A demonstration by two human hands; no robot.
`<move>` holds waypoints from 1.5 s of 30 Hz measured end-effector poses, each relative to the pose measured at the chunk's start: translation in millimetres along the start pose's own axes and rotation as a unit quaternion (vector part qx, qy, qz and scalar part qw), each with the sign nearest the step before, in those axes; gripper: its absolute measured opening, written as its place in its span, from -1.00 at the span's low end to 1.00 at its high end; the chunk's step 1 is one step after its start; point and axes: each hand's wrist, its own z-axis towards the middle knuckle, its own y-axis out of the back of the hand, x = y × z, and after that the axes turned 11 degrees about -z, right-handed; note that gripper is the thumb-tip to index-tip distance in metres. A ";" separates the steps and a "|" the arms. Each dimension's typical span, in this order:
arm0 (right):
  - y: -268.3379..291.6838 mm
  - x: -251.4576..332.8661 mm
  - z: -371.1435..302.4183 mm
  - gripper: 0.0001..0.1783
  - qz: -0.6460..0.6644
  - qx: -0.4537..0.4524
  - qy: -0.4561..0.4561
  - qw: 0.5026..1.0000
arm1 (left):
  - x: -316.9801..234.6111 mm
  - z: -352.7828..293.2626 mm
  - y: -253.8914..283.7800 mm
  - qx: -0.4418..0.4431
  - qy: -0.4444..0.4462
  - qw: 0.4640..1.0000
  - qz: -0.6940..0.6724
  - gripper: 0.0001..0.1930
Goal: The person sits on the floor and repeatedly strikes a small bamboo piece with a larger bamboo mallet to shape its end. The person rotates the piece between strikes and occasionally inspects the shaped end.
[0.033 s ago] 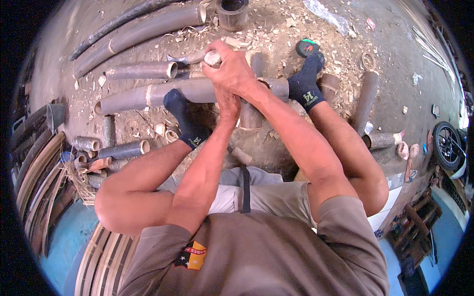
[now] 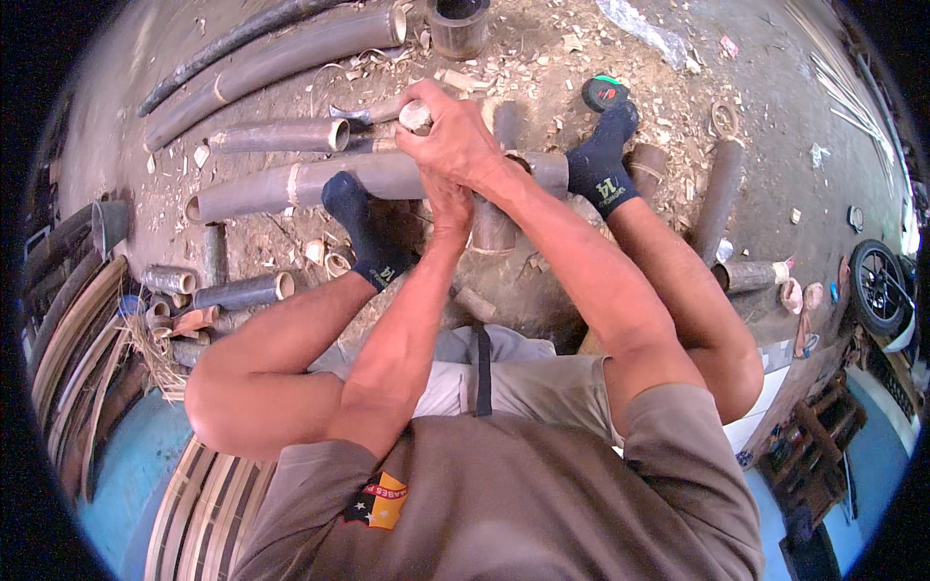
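Note:
My right hand [image 2: 453, 137] is closed round a thick wooden handle [image 2: 417, 119], whose pale round end shows at the thumb; its lower part is hidden. Just below it lies my left hand [image 2: 448, 194], over the long bamboo tube [image 2: 387, 177]; its fingers are hidden beneath the right hand. My socked left foot [image 2: 351, 218] presses against this tube and my right foot [image 2: 603, 160] is at its right end. A shorter bamboo piece [image 2: 494, 230] runs under the tube toward me. Beyond my hands rests a tool with a wooden handle [image 2: 386, 110] and metal blade.
Bamboo tubes [image 2: 281, 68] lie at the far left, with a shorter one [image 2: 281, 137] nearer. A dark round container [image 2: 457, 27] stands beyond my hands. A tape measure [image 2: 604, 93] sits by my right foot. Wood chips [image 2: 552, 68] litter the floor; bamboo strips [image 2: 208, 513] are at lower left.

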 end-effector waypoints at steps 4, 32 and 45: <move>-17.4 -2.4 -4.4 -0.59 -0.072 0.090 0.069 0.991 | 18.6 -34.5 2.4 -0.018 0.028 0.997 -0.067 -0.46; 18.5 -90.1 71.1 -0.65 0.415 0.140 -0.176 0.882 | -35.5 37.6 -39.5 0.068 0.227 0.967 0.093 -0.28; 190.2 -9.0 -10.6 -0.39 -0.380 0.041 -0.052 0.922 | -86.2 44.1 -85.0 0.271 0.132 0.948 0.106 0.24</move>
